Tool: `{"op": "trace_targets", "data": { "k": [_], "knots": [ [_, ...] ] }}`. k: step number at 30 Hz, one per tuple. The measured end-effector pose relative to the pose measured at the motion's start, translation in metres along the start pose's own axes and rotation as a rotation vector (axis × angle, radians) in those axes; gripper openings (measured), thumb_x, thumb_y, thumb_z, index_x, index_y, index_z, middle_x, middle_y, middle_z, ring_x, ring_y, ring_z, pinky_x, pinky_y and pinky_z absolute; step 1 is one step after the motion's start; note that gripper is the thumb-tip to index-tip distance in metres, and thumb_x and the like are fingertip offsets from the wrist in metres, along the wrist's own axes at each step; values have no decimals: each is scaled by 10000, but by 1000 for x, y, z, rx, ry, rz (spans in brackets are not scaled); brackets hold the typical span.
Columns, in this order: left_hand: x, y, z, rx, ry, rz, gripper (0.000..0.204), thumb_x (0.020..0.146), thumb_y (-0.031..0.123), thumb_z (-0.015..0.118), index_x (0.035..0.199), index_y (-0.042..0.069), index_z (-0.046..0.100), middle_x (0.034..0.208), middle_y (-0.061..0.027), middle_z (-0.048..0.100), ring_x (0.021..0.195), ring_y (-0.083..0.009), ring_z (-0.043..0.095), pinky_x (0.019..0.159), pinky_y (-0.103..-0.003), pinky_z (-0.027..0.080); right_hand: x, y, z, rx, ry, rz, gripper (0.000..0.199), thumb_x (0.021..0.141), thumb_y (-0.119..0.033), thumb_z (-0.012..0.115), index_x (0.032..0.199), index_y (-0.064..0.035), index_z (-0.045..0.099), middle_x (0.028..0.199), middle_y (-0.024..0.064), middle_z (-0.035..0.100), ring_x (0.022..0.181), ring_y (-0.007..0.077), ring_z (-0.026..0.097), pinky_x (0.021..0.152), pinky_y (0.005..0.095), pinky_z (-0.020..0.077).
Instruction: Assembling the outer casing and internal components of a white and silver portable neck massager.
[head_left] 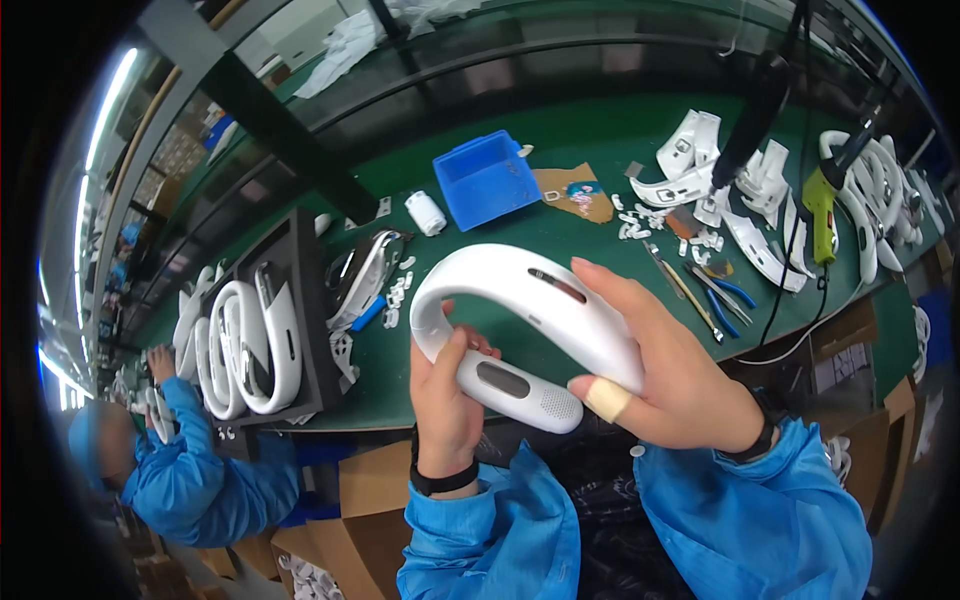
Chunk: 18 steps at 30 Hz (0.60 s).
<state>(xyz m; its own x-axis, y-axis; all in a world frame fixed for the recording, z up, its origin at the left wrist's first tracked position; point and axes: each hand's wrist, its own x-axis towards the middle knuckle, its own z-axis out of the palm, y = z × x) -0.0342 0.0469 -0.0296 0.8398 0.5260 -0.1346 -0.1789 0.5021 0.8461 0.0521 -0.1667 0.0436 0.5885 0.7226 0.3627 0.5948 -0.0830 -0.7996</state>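
A glossy white U-shaped neckband device (480, 262) is held up in front of me, above the near edge of the green bench. It has a dark oval slot in each arm and a patch of small holes at one tip. My left hand (447, 400) is closed round its left bend, thumb on the near side. My right hand (680, 365), with a yellowish wrap on the thumb, grips the end of the other arm. Part of the left fingers is hidden behind the device.
The green bench (385, 395) carries a blue bin (487, 180), a white bottle (426, 213), pliers (722, 300), a green power screwdriver (822, 215) and white shell parts (765, 250). A black tray (318, 350) of similar neckbands stands left. Beyond it works a person in blue (205, 470).
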Motion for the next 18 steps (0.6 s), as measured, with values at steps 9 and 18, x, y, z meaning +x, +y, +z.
{"op": "trace_targets", "data": {
  "k": [9, 18],
  "knots": [
    [-3, -7, -17, 67, -267, 63, 663, 975, 307, 587, 1513, 18, 329, 1084, -114, 559, 899, -184, 578, 803, -334, 515, -9, 55, 12, 454, 88, 154, 626, 934, -81, 644, 1502, -58, 382, 1283, 123, 557, 1049, 172, 578, 875, 328, 500],
    [-8, -42, -10, 160, -146, 113, 715, 944, 205, 596, 1551, 55, 251, 992, -69, 537, 677, -108, 585, 588, -245, 509, -22, 85, 27, 830, 183, 478, 584, 946, -54, 625, 1479, -91, 390, 1238, 138, 602, 812, 101, 602, 616, 242, 517]
  ]
}}
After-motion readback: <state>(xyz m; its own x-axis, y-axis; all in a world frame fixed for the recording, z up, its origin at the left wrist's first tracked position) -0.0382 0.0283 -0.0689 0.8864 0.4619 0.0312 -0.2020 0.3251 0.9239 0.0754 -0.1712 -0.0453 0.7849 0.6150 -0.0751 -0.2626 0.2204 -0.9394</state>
